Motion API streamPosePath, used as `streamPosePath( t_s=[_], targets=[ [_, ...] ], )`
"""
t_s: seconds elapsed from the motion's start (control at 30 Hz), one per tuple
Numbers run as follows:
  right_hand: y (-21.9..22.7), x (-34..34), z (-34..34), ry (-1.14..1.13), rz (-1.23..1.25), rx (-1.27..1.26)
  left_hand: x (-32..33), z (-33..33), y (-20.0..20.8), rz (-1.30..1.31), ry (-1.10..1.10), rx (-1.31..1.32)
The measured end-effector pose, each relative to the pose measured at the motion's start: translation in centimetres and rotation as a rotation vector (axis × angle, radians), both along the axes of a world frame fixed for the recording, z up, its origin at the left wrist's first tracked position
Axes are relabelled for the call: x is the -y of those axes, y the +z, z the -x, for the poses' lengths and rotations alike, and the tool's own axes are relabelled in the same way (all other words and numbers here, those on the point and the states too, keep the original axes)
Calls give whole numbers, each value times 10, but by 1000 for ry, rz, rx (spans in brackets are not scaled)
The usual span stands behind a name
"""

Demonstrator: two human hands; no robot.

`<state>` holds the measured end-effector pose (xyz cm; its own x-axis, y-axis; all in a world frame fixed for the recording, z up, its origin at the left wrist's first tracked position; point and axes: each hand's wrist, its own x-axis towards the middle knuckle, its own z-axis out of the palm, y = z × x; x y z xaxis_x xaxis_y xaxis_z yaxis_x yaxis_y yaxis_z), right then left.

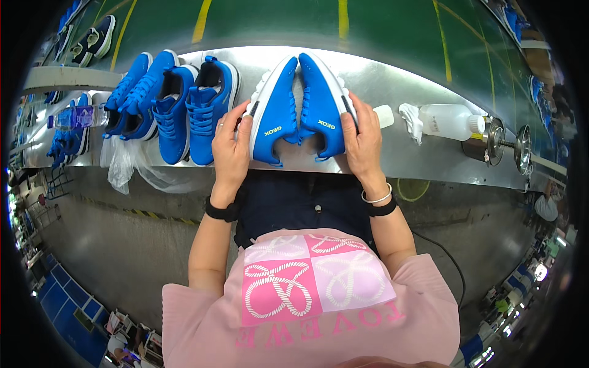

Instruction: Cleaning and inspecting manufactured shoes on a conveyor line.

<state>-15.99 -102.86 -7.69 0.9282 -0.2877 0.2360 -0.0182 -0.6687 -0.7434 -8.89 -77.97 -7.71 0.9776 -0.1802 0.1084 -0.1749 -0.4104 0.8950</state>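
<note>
Head view, looking down over a metal desk (392, 153). Pair of blue shoes with white soles held at the near edge of the desk, tipped onto their sides, uppers turned toward each other and touching near the laces. Left shoe (274, 113) pressed along its sole by the left hand (230, 150), fingers laid flat against the white sole; grip closed on that shoe. Right shoe (322, 107) pressed in the same way by the right hand (363, 144), fingers spread over its sole; grip closed on that shoe. Left of the held pair, a row of further blue shoes (178, 104) standing on the desk, close together. Beyond that row, still further left of the pair, a clear plastic bottle (76, 116) lying on its side, and a crumpled clear plastic bag (126, 165) hanging over the desk edge. Right of the held pair, a small white cap-like object (384, 115), a white cloth (410, 118), a translucent white bottle (451, 121) lying down, and a metal fixture (500, 142) at the far right.
</note>
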Motion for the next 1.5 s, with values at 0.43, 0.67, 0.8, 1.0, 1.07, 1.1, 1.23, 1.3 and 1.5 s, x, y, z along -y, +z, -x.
streamPosePath(
  t_s=[0.43, 0.67, 0.8, 1.0, 1.07, 1.1, 1.23, 1.3, 1.5],
  targets=[
    [-13, 6, -3, -43, -395, -39, -9, -4, -7, 133, -27, -120],
    [-16, 8, -3, -33, -485, -93, -12, -10, -7, 277, -64, -275],
    [-12, 6, -4, 1, -687, -101, -15, -12, -6, 274, -84, -289],
    [-9, 8, -3, -5, -679, -99, -12, -11, -6, 353, -106, -336],
    [-7, 7, -4, 3, -662, -104, -14, -11, -10, 391, -121, -367],
    [-6, 7, -4, 5, -640, -106, -13, -11, -10, 389, -120, -368],
    [-6, 7, -4, -2, -648, -119, -9, -10, -1, 358, -112, -413],
    [-6, 6, -5, -15, -650, -127, -6, -10, 3, 316, -104, -445],
    [12, 21, -15, -61, -1145, -214, -8, -19, 11, 662, -45, -755]
  ],
)
